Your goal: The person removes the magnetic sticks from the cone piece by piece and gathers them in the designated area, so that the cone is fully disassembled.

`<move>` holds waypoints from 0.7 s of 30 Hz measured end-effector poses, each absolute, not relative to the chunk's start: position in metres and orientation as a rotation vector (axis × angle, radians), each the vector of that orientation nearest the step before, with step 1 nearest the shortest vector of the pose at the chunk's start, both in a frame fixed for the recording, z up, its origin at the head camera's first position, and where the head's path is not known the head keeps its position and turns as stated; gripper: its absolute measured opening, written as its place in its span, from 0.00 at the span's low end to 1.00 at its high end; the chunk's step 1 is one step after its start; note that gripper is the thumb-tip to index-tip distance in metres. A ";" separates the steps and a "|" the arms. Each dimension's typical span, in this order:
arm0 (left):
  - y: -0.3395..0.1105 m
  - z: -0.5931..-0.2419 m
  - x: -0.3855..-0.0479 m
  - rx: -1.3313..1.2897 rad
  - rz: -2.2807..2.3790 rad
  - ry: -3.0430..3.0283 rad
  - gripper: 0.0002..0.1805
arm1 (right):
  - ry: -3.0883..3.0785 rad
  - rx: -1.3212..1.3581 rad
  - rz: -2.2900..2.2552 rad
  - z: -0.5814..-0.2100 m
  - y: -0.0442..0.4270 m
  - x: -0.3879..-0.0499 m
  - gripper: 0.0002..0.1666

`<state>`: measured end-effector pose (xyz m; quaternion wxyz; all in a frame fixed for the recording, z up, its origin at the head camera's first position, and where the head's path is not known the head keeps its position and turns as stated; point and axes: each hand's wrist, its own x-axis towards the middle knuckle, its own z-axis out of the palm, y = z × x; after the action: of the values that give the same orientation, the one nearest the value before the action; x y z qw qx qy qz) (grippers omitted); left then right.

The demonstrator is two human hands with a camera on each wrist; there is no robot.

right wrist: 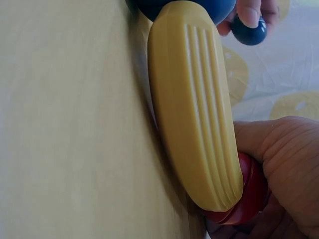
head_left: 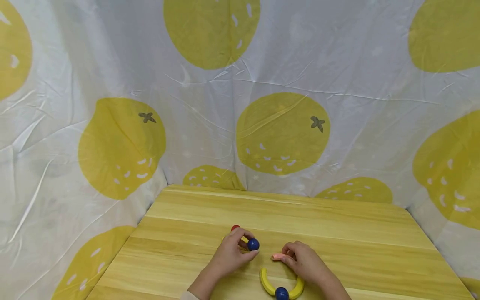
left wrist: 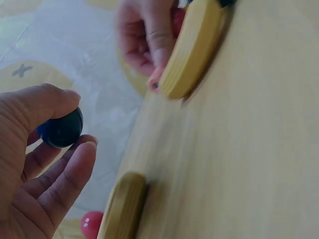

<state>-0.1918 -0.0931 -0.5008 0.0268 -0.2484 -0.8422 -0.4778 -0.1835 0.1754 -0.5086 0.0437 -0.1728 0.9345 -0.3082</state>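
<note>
My left hand (head_left: 230, 254) pinches a dark blue ball (head_left: 253, 244) between thumb and fingers, above the wooden table. Beyond that hand, partly hidden by it, lie a red ball (head_left: 235, 228) and a yellow curved piece (left wrist: 122, 206). My right hand (head_left: 305, 263) holds a short pink piece (head_left: 278, 257) with a small hole in its end. Nearer me, two yellow curved pieces (head_left: 267, 283) meet at another blue ball (head_left: 282, 293) in a U shape. At one end of the U, a second red ball (right wrist: 246, 199) is beside my right hand, partly hidden.
The wooden table (head_left: 180, 233) has plank seams running across it. A pale cloth (head_left: 202, 133) printed with large yellow fruit hangs behind the table and along both sides.
</note>
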 end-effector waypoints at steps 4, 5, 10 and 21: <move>-0.107 -0.496 -0.199 -0.684 -1.494 -2.572 0.18 | 2.862 -0.533 -0.936 -0.508 0.176 -0.183 0.17; -0.110 -0.495 -0.200 -0.663 -1.498 -2.564 0.18 | 2.864 -0.534 -0.932 -0.508 0.176 -0.183 0.17; -0.124 -0.491 -0.207 -0.531 -1.517 -2.531 0.21 | 2.862 -0.536 -0.935 -0.507 0.176 -0.183 0.17; -0.146 -0.498 -0.217 -0.247 -1.545 -2.494 0.21 | 2.839 -0.550 -0.955 -0.506 0.176 -0.183 0.18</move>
<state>-0.2169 -0.1463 -0.4983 0.0985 -0.0834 -0.8429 -0.5223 -0.1829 0.1756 -0.5064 0.0480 -0.1803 0.9312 -0.3131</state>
